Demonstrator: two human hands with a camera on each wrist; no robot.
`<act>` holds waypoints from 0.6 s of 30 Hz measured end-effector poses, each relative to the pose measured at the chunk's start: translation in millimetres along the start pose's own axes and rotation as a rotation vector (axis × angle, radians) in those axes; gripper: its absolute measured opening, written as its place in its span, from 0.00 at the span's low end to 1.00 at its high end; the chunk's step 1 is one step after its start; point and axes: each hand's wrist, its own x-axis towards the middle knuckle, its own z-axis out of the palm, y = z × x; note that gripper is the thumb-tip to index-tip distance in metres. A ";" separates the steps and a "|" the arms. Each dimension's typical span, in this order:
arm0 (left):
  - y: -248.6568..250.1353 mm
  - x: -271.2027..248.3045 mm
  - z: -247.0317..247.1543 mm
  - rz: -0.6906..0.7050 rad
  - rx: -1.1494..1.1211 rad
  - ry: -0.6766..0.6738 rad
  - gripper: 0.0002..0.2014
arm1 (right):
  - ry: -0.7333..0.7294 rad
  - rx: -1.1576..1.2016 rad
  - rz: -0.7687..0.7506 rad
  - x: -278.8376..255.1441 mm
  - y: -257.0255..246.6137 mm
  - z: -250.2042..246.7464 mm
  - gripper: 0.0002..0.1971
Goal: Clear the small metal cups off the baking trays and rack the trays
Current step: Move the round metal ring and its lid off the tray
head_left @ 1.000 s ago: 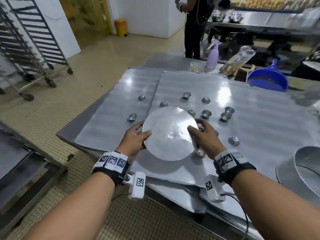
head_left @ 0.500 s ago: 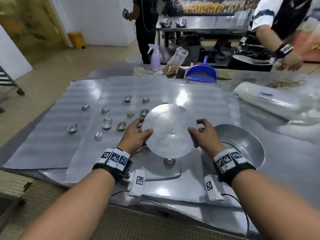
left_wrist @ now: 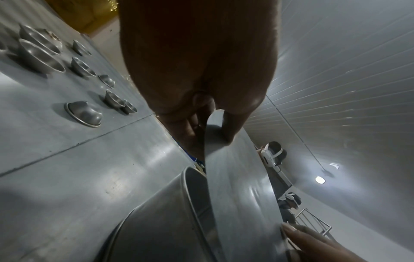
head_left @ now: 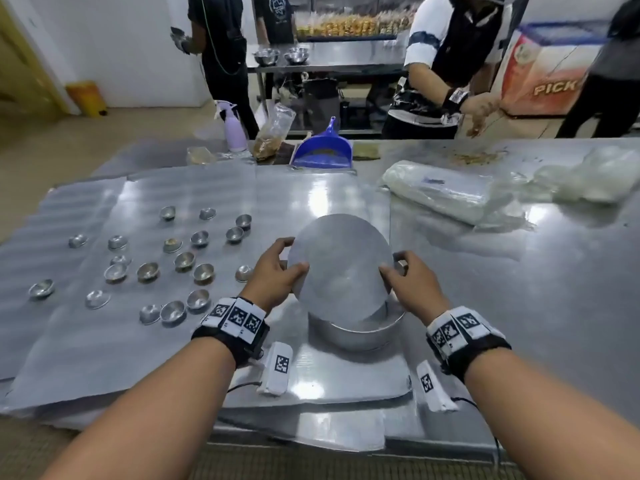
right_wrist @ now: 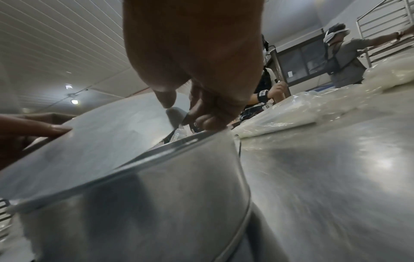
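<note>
A flat round metal disc (head_left: 341,271) is tilted, its near edge down inside a deep round metal pan (head_left: 356,332). My left hand (head_left: 284,268) pinches the disc's left edge, thumb on top. My right hand (head_left: 405,275) grips the right edge. Several small metal cups (head_left: 183,261) lie scattered on the flat baking trays (head_left: 104,341) to the left. The left wrist view shows the disc (left_wrist: 237,177) edge-on over the pan (left_wrist: 161,221), with cups (left_wrist: 85,113) behind. In the right wrist view the disc (right_wrist: 100,145) leans on the pan's rim (right_wrist: 179,147).
A blue dustpan (head_left: 323,150), a purple spray bottle (head_left: 233,128) and a bag of crumbs stand at the table's far edge. Clear plastic bags (head_left: 446,192) lie at the right. Several people work behind the table, one close at the far right.
Both hands have carried the disc rightward, from over the cups to the round pan, and tipped it so its near edge dips into the pan.
</note>
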 end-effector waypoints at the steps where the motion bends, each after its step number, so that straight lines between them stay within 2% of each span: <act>1: 1.2 0.7 3.6 -0.007 0.004 -0.009 0.20 | 0.014 -0.023 -0.005 1.6 7.9 -2.3 0.11; 4: -1.0 5.9 8.9 -0.036 0.028 -0.030 0.20 | 0.037 -0.052 0.003 9.0 29.4 -5.4 0.06; 6: -2.5 12.3 12.3 -0.063 0.061 -0.042 0.20 | 0.012 -0.036 0.057 11.8 38.7 -6.2 0.11; 9: 1.3 20.6 20.9 -0.077 0.145 -0.132 0.20 | -0.029 -0.034 0.139 12.9 46.7 -5.4 0.18; 14: 4.9 36.1 35.8 0.015 0.547 -0.213 0.24 | -0.032 -0.023 0.150 13.5 53.4 -0.1 0.16; 18: 5.1 42.6 41.2 0.118 0.908 -0.220 0.17 | -0.027 0.039 0.162 14.5 55.0 3.7 0.14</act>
